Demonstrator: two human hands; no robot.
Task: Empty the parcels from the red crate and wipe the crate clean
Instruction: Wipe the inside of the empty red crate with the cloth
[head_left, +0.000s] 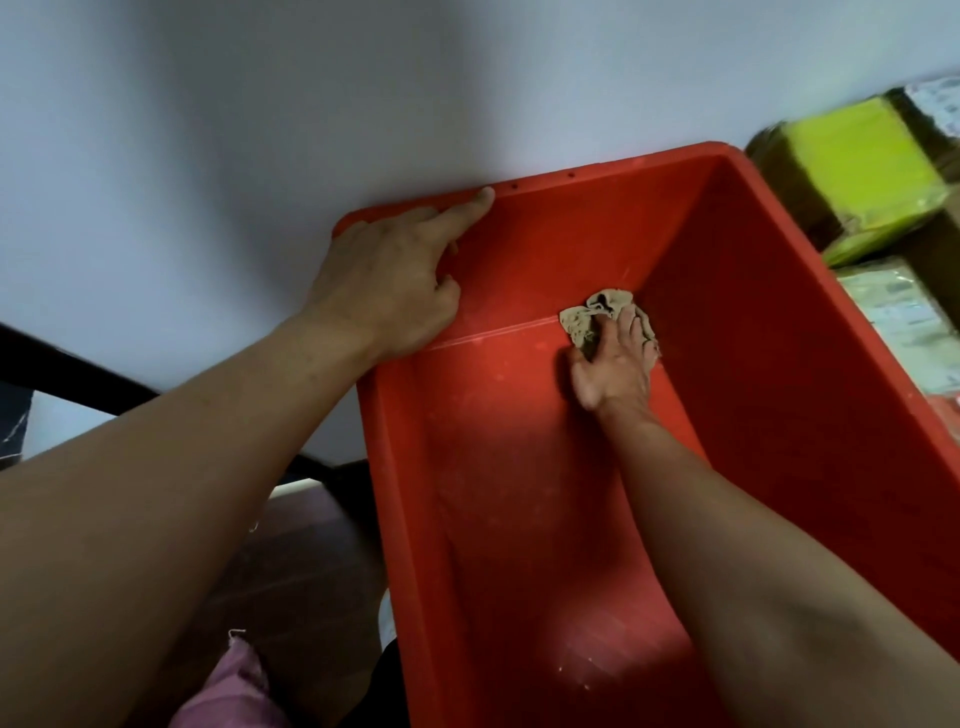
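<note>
The red crate (779, 364) fills the middle and right of the view and holds no parcels. My left hand (387, 280) grips its far left corner, forefinger stretched along the rim and the other fingers curled over the wall. Deep inside, my right hand (615, 364) presses a crumpled beige cloth (592, 314) onto the crate floor, right where the floor meets the far wall. The fingers lie spread over the cloth. Pale dust smears show on the floor and walls.
Parcels lie outside the crate at the right: a yellow-green wrapped one (857, 171) on brown boxes, and a pale plastic bag (898, 317) below it. A white surface (182, 182) spreads to the left. A dark frame (78, 371) and wooden floor (306, 571) show below.
</note>
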